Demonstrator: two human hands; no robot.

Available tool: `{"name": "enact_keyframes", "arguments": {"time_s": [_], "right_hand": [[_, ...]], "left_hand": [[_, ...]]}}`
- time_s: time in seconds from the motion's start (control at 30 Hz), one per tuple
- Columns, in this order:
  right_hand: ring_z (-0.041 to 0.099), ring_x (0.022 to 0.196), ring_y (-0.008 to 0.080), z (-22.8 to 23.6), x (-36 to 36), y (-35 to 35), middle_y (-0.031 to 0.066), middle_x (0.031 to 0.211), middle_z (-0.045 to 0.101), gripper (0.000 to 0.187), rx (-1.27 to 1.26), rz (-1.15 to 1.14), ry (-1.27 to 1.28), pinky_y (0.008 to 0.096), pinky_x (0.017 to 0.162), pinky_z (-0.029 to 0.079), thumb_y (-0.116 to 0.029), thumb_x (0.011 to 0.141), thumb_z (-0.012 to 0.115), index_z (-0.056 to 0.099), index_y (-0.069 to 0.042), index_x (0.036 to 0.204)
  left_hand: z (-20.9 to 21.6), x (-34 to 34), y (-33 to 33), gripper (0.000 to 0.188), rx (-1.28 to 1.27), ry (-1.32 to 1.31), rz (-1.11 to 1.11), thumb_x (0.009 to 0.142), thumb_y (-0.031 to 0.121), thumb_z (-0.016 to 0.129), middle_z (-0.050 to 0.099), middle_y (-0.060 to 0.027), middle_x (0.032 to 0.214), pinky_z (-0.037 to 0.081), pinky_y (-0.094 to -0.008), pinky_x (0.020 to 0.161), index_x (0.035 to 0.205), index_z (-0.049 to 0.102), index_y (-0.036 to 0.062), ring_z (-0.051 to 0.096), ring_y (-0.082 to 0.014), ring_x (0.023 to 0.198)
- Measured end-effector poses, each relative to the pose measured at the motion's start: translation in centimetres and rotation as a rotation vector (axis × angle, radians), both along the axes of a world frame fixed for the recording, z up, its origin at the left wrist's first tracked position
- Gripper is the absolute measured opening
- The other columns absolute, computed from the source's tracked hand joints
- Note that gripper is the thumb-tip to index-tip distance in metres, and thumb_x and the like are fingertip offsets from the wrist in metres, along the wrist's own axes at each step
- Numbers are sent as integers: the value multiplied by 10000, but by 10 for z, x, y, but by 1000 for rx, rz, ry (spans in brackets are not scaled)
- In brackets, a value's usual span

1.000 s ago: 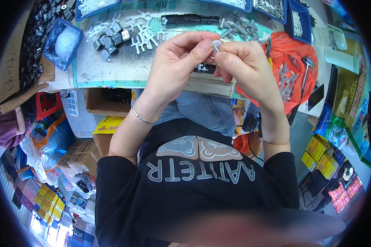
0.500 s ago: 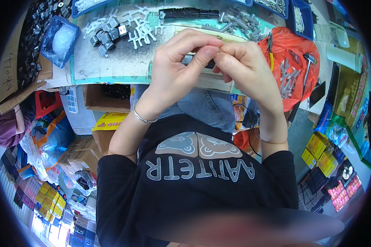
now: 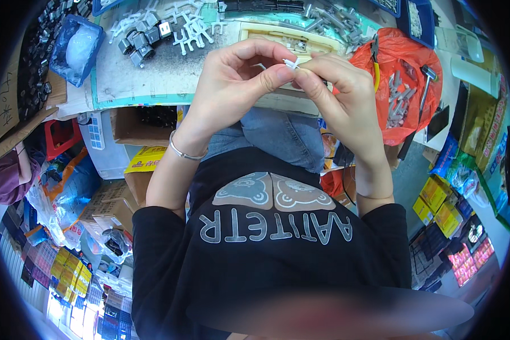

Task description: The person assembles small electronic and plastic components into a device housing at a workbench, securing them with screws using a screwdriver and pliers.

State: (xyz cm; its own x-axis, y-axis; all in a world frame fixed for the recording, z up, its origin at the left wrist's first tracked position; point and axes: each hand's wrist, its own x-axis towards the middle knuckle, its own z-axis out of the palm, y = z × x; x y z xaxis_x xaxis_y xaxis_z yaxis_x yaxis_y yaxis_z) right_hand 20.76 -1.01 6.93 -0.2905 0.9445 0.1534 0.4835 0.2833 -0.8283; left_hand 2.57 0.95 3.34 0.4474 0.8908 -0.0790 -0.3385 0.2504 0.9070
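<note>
A small white plastic piece (image 3: 290,63) with short prongs is pinched between the fingertips of both hands. My left hand (image 3: 235,85) closes on it with thumb and index finger. My right hand (image 3: 343,85) grips its other end in the same way, the thumb facing my left fingers. Just behind and beneath the hands lies a cream-coloured rectangular fixture (image 3: 255,32) with a recessed middle and small parts in it. My hands and wrists cover its front part.
Grey branching parts (image 3: 192,37) and dark square-bodied pieces (image 3: 139,46) are heaped at left. Grey sticks (image 3: 328,22) and a black strip (image 3: 260,5) lie behind. A red bag (image 3: 388,51), pliers (image 3: 375,71) and a hammer (image 3: 426,85) are at right; a blue bin (image 3: 59,65) stands far left.
My fingers have parted slightly and lowered a little, so the white piece now shows between them. More of the cream fixture is in sight. The view has shifted slightly.
</note>
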Motion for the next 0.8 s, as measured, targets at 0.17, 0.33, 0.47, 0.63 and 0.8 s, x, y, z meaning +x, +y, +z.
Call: {"name": "enact_keyframes", "arguments": {"time_s": [0.17, 0.33, 0.47, 0.63, 0.8], "right_hand": [[624, 716, 299, -1, 1, 0, 147, 774, 641, 169, 8, 1, -75, 355, 647, 485, -155, 855, 626, 653, 12, 856], [646, 740, 241, -7, -2, -5, 137, 793, 662, 199, -202, -26, 159, 325, 675, 491, -175, 880, 605, 663, 15, 899], [640, 748, 170, -8, 0, -7, 111, 773, 666, 237, -464, 6, 343, 292, 678, 486, -204, 900, 594, 664, 20, 926], [619, 710, 154, -5, 3, -9, 89, 750, 652, 188, -426, -63, 262, 270, 661, 477, -177, 863, 641, 668, 7, 895], [576, 720, 189, -10, 7, -3, 30, 778, 607, 168, 395, -63, -153, 315, 653, 441, -84, 681, 745, 665, -75, 829]], "left_hand": [[-7, 2, -3, 171, 179, 198, 32, 848, 103, 676, 629, -5, 935, 482, -184, 683, 994, 631, 27, 607, -66, 828], [-8, 1, 0, 158, 148, 43, -29, 868, 117, 652, 604, -11, 957, 452, -193, 657, 995, 620, 28, 588, -69, 800], [-14, 4, 0, 158, 169, 5, -22, 874, 129, 645, 584, -14, 964, 432, -186, 649, 990, 616, 27, 573, -75, 793], [-17, 6, -2, 138, 314, 183, 62, 875, 139, 636, 573, -20, 947, 410, -175, 615, 961, 614, 34, 538, -61, 773], [0, -3, -3, 142, 229, 361, -90, 900, 134, 608, 556, -6, 935, 411, -184, 680, 975, 589, 16, 517, -52, 795]]}}
